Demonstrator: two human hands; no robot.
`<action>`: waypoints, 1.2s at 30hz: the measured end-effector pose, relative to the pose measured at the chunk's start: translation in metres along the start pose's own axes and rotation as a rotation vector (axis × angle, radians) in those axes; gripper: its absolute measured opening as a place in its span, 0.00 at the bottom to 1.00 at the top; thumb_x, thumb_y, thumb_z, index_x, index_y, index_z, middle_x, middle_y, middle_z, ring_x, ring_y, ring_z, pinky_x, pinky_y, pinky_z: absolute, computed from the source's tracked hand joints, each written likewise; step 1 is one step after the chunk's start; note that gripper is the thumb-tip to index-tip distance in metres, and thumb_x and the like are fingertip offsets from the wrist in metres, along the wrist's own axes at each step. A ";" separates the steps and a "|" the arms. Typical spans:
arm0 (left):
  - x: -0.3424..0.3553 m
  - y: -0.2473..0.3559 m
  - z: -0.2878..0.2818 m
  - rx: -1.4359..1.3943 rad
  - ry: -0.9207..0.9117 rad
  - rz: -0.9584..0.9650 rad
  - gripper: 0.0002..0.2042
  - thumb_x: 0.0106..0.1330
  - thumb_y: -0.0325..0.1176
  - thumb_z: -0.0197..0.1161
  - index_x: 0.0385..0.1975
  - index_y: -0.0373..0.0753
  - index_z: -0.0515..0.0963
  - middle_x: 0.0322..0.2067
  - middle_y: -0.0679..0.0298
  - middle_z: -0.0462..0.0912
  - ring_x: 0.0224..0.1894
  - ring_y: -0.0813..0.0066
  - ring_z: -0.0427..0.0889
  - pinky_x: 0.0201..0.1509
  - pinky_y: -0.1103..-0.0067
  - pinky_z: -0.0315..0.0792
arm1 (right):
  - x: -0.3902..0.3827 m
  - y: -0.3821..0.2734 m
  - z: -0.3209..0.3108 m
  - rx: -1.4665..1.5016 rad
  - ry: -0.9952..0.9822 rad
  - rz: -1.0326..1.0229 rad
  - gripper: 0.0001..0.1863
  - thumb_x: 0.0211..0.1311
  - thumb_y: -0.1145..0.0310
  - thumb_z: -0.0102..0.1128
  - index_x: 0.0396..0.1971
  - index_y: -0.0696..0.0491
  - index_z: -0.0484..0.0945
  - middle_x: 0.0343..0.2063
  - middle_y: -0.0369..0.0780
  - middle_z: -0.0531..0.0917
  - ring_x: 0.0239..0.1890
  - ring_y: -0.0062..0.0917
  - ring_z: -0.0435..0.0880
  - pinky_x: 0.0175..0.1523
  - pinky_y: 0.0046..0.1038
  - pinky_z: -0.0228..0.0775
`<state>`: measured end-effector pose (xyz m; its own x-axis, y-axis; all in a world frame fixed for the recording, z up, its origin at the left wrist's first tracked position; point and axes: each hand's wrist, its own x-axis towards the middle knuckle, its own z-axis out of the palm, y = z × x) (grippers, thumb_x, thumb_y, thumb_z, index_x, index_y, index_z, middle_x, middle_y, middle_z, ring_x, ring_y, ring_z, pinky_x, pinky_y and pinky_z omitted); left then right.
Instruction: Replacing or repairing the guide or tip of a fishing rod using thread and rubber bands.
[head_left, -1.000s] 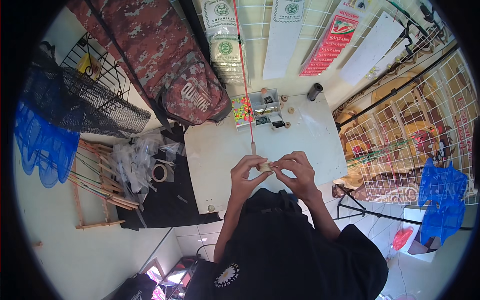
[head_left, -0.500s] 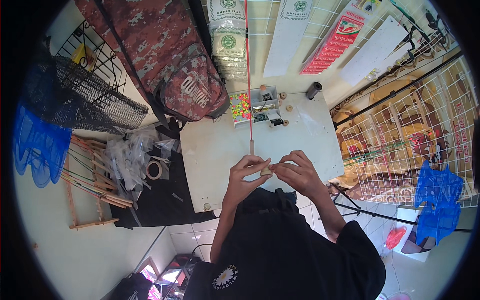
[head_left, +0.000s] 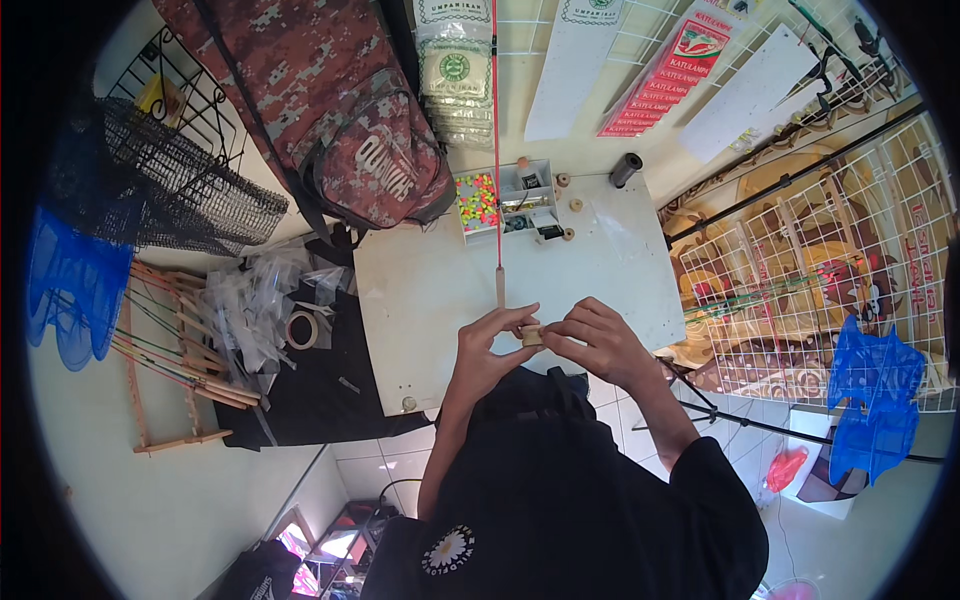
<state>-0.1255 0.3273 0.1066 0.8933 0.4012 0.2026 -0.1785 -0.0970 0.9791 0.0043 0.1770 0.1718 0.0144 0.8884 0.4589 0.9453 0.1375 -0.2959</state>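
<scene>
A small pale wooden spool (head_left: 532, 336) is held at the table's near edge, in front of my body. My left hand (head_left: 482, 352) grips it between thumb and forefinger from the left. My right hand (head_left: 603, 347) has its fingers pinched together against the spool's right side. Any thread between the fingers is too fine to make out. Just beyond my left hand, a thin red fishing rod with a wooden handle (head_left: 501, 288) points away from me.
A compartment box (head_left: 481, 238) with bright small beads stands at the table's back. Several wooden spools (head_left: 575, 205) and a dark cylinder (head_left: 626, 170) are beside it. A camouflage bag (head_left: 385, 165) hangs over the back left. Tape (head_left: 302, 330) and plastic bags (head_left: 245, 310) lie left.
The spool has turned, and more of its shape shows between my hands. My left thumb and forefinger are farther apart around it. The whole view has shifted slightly.
</scene>
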 end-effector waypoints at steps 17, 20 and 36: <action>0.000 -0.001 0.001 -0.314 0.045 0.028 0.16 0.51 0.12 0.67 0.41 0.30 0.78 0.43 0.56 0.80 0.49 0.67 0.80 0.58 0.73 0.74 | -0.007 -0.010 0.029 0.197 0.419 0.356 0.11 0.45 0.78 0.72 0.30 0.54 0.80 0.28 0.35 0.83 0.32 0.28 0.81 0.39 0.27 0.73; -0.002 -0.003 0.002 -0.319 0.052 0.032 0.16 0.51 0.12 0.67 0.40 0.30 0.78 0.43 0.55 0.80 0.49 0.66 0.80 0.57 0.73 0.74 | -0.010 -0.012 0.031 0.181 0.436 0.311 0.12 0.45 0.79 0.71 0.30 0.55 0.79 0.30 0.36 0.83 0.32 0.29 0.80 0.39 0.29 0.72; -0.002 -0.015 0.002 -0.205 0.023 0.062 0.17 0.48 0.10 0.67 0.39 0.30 0.78 0.42 0.53 0.81 0.48 0.64 0.81 0.56 0.72 0.75 | -0.013 -0.001 0.022 0.170 0.151 0.259 0.15 0.41 0.78 0.70 0.31 0.53 0.75 0.33 0.35 0.81 0.28 0.27 0.76 0.36 0.29 0.69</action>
<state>-0.1233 0.3259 0.0913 0.8689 0.4209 0.2604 -0.3150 0.0644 0.9469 -0.0041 0.1748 0.1472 0.3068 0.8302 0.4654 0.8363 -0.0017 -0.5483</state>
